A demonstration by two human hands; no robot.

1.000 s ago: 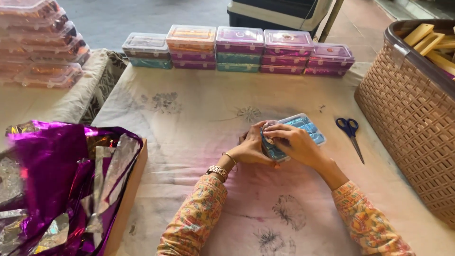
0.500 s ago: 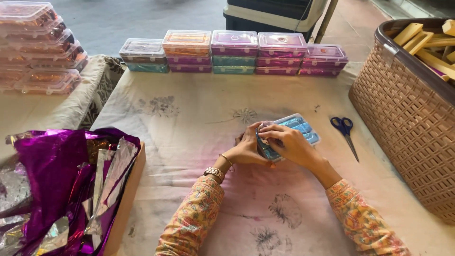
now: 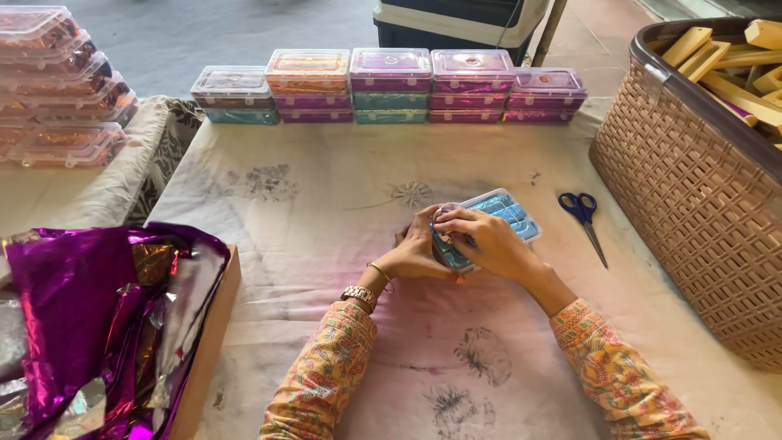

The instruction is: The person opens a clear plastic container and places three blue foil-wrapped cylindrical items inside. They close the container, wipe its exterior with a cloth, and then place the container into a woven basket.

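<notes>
A clear plastic box (image 3: 509,216) with blue contents lies on the cloth-covered table (image 3: 326,236), near its middle. My left hand (image 3: 415,253) grips the box's near left end. My right hand (image 3: 489,240) lies over the same end from the right, fingers curled on the lid. Both hands press together at that corner, and what lies between the fingertips is hidden. I wear a gold watch on the left wrist and patterned orange sleeves.
Blue-handled scissors (image 3: 584,218) lie right of the box. A woven basket (image 3: 692,195) with wooden pieces stands at the right. Stacked filled boxes (image 3: 391,85) line the far edge, more (image 3: 57,90) at the far left. Purple foil sheets (image 3: 90,318) fill a carton at the near left.
The hands stay on the box's near end with only small finger shifts. The view has tilted slightly, so everything sits a bit lower in frame.
</notes>
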